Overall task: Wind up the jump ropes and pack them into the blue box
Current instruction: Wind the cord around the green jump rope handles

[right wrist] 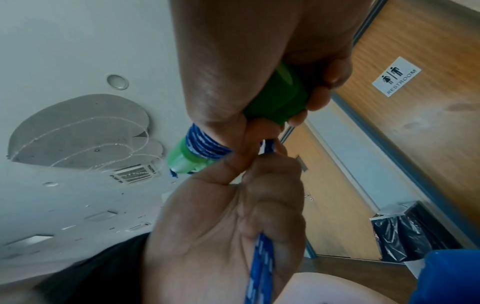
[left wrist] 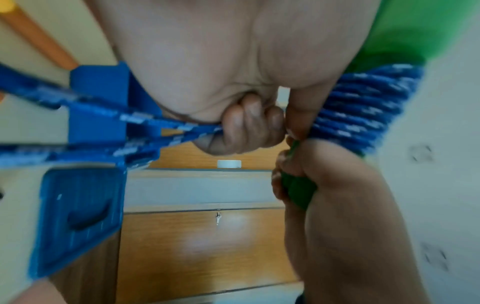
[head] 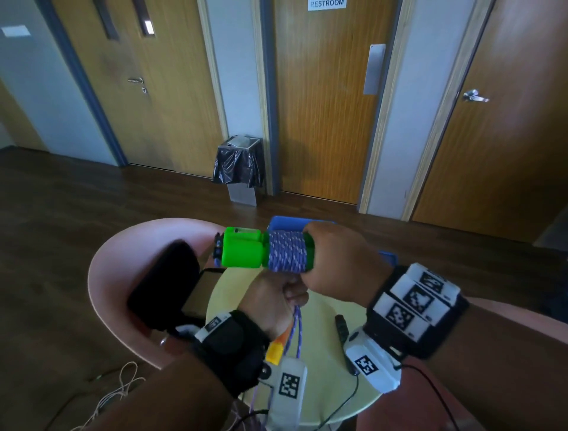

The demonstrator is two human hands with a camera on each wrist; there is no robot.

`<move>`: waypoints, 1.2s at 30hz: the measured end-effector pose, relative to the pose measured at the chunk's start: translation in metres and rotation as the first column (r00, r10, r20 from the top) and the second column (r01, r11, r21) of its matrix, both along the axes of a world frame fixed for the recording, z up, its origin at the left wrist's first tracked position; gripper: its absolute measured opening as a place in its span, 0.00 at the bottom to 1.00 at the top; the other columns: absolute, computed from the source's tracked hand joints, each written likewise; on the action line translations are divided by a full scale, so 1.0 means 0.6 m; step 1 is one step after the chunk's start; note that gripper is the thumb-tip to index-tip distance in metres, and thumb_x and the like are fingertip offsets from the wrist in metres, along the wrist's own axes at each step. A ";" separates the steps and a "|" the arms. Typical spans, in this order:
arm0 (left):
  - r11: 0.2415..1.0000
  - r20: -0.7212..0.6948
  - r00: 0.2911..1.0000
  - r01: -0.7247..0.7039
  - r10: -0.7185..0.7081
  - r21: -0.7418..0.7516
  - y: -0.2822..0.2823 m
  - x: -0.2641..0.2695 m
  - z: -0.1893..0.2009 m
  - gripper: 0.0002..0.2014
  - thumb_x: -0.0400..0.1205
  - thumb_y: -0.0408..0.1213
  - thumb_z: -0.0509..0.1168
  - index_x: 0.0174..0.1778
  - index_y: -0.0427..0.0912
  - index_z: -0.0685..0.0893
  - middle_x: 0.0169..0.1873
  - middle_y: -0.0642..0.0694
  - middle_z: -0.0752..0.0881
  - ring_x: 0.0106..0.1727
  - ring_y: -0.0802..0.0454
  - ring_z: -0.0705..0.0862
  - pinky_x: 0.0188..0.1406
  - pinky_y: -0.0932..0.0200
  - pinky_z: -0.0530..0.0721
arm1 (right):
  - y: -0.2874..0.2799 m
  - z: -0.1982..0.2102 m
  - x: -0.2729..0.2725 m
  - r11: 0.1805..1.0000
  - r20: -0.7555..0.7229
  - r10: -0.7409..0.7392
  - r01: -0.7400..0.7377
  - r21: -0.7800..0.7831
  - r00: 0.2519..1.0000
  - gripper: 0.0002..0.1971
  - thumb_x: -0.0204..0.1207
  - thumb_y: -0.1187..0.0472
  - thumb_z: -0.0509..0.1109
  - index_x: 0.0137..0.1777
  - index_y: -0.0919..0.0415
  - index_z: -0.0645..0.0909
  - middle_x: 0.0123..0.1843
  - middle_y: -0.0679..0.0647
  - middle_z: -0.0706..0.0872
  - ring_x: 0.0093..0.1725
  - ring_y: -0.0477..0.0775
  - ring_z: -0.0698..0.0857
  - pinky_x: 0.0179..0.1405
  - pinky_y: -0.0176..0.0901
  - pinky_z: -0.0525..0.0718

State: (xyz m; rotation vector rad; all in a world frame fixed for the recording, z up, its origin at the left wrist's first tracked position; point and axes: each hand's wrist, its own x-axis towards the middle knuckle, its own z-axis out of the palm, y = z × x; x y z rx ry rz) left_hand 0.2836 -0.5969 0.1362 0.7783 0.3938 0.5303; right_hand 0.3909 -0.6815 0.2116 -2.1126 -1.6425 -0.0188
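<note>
Above a round yellow table (head: 319, 363) we find winding part done: our right hand (head: 341, 261) clamps the green handles (head: 242, 250) with rope (head: 287, 252) coiled on, our left hand (head: 270, 303) pinches the loose strands, nothing visibly packed in the blue box (head: 284, 223) behind

Three wooden doors line the far wall, set in pale frames with grey-blue wall panels between them. The middle door (head: 325, 101) carries a RESTROOM sign (head: 327, 4) at its top and a metal push plate (head: 374, 69); the right door (head: 504, 117) has a lever handle (head: 475, 96). A bin lined with a black bag (head: 238, 166) stands against the wall between the left door (head: 138, 86) and the middle one. The floor (head: 76, 221) is dark wood. Nearer, a pink chair (head: 104, 277) sits beside a small round yellowish table (head: 325, 363). The ceiling (right wrist: 64, 41) is white, with a vent (right wrist: 135, 173) and what may be a recessed light (right wrist: 117, 81).
</note>
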 end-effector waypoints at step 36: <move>0.793 -0.306 0.942 0.078 0.140 0.604 0.013 -0.009 -0.009 0.09 0.87 0.39 0.59 0.44 0.39 0.79 0.23 0.52 0.66 0.21 0.59 0.62 0.20 0.65 0.60 | 0.025 -0.080 0.042 0.972 -0.916 -0.002 0.217 0.093 0.402 0.08 0.84 0.59 0.69 0.47 0.63 0.79 0.28 0.57 0.83 0.21 0.51 0.79 0.22 0.41 0.72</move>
